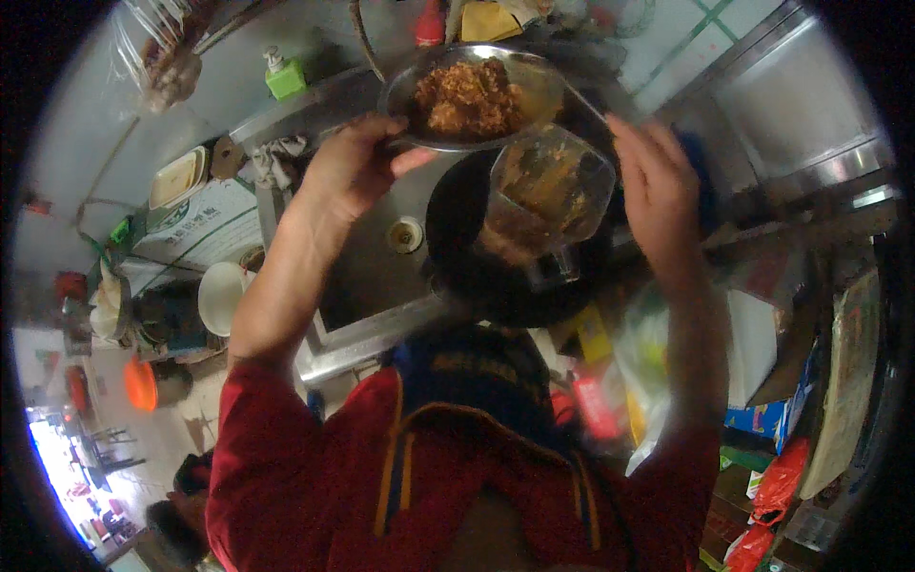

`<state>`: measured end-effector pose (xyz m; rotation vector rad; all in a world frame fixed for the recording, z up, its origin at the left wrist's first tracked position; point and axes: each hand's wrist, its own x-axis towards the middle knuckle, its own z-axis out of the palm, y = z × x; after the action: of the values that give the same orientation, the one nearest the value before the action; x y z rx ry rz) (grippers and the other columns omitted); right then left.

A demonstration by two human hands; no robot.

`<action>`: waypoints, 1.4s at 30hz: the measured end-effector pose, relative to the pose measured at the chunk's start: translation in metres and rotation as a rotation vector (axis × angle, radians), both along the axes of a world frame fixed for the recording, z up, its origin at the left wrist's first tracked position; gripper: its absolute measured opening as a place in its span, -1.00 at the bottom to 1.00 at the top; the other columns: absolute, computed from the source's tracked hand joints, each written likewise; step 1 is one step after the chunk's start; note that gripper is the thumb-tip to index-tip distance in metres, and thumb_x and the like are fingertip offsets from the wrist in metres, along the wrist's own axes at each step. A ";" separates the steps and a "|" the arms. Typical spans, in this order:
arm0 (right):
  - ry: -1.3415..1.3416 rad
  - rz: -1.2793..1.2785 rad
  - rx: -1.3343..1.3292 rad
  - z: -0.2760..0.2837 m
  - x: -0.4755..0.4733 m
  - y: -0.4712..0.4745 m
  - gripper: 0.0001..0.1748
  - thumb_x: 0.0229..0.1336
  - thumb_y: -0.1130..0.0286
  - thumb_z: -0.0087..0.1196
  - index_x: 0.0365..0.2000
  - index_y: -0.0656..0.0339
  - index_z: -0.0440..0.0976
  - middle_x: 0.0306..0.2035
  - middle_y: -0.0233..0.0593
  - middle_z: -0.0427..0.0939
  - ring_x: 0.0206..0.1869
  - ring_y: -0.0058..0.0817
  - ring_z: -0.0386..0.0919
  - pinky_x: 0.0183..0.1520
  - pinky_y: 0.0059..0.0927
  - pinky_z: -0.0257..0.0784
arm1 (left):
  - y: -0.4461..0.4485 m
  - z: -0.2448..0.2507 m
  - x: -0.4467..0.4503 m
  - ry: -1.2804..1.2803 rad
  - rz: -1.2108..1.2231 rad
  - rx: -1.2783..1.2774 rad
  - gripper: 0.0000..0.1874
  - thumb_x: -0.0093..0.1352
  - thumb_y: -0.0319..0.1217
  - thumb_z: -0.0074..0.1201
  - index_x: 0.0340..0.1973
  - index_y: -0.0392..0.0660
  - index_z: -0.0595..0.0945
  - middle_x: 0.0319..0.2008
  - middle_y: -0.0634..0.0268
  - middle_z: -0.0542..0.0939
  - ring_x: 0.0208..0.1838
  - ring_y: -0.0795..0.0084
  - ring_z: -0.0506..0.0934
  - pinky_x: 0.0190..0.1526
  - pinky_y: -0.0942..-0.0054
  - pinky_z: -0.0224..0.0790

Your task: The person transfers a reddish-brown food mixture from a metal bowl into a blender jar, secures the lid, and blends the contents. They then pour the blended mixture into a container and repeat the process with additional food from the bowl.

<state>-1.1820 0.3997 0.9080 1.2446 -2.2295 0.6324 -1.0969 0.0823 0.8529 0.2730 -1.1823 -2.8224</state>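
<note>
My left hand (pixel 364 161) grips the left rim of a round metal bowl (pixel 400 136), tilted over the sink. Reddish-brown crumbly food (pixel 468 100) lies in the bowl, with some brownish liquid at its right side. My right hand (pixel 658 171) is raised to the right of the bowl, its fingers around the end of a thin handle (pixel 590 104) that reaches to the bowl's rim. Below the bowl, a clear plastic container (pixel 550 186) smeared with brown-orange residue sits in a large black wok or basin (pixel 465 272). Motion blurs both hands.
A stainless sink (pixel 372 264) with a drain (pixel 405 236) lies under my left forearm. A green pump bottle (pixel 286 77) stands behind it. At the left are a white bowl (pixel 223 299) and a printed foam box (pixel 207 222). Plastic bags (pixel 647 343) and boxes crowd the lower right.
</note>
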 end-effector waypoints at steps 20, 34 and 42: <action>-0.133 -0.027 0.028 -0.008 0.000 0.004 -0.76 0.31 0.52 0.07 -0.04 0.27 0.56 -0.23 -0.07 0.58 -0.18 -0.15 0.58 -0.13 -0.26 0.48 | -0.013 -0.026 0.026 0.025 0.067 -0.018 -0.75 0.46 -0.57 -0.02 0.02 -0.37 0.55 0.00 0.08 0.61 0.03 0.20 0.60 0.01 0.28 0.65; -1.160 -0.436 -0.659 -0.152 0.088 0.092 -0.70 0.39 0.22 0.04 -0.02 0.17 0.53 -0.29 -0.37 0.56 -0.44 -0.58 0.48 -0.36 -0.54 0.43 | -0.018 -0.158 0.052 -0.284 0.341 -0.050 -0.86 0.39 -0.57 0.09 -0.16 -0.35 0.56 -0.21 0.05 0.62 -0.26 0.21 0.63 -0.26 0.25 0.66; -1.431 -0.125 -0.811 -0.135 0.113 0.047 -0.68 0.48 0.38 -0.22 0.10 0.22 0.41 -0.21 -0.16 0.61 -0.45 -0.44 0.61 -0.42 -0.46 0.52 | 0.011 -0.181 0.017 -0.285 0.290 -0.001 -0.80 0.39 -0.59 0.07 -0.09 -0.40 0.54 -0.15 -0.04 0.63 -0.19 0.10 0.66 -0.23 0.25 0.64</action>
<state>-1.0689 0.4472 0.7727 0.0911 -2.3335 2.5912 -1.0803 0.0937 0.6720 0.7988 -1.0843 -2.5876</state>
